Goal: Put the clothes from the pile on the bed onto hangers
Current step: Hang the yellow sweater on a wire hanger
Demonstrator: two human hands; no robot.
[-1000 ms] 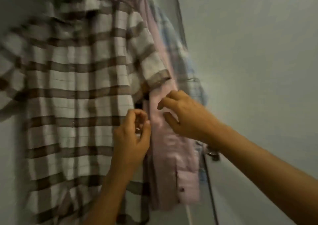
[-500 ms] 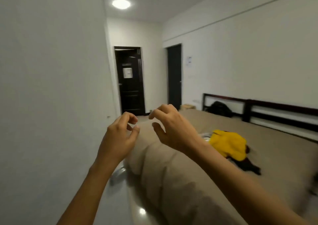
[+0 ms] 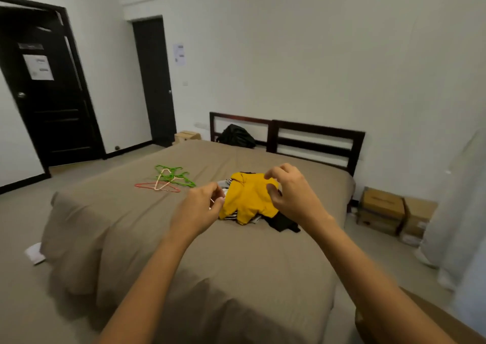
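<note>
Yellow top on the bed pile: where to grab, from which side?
Pinch the yellow top at the raised fold on its far-left corner, coming from above. It lies uppermost on the pile; that fold looks free, while its near edge overlaps dark clothes.

Your right hand (image 3: 292, 196) hides part of yellow top (image 3: 247, 199); clothes (image 3: 282, 224) under it mostly covered. Can't tell if left hand (image 3: 200, 209) pinches anything. Txt on door paper (image 3: 38, 67) too blurred; curtain (image 3: 457, 212) cut off at rt edge.
</note>
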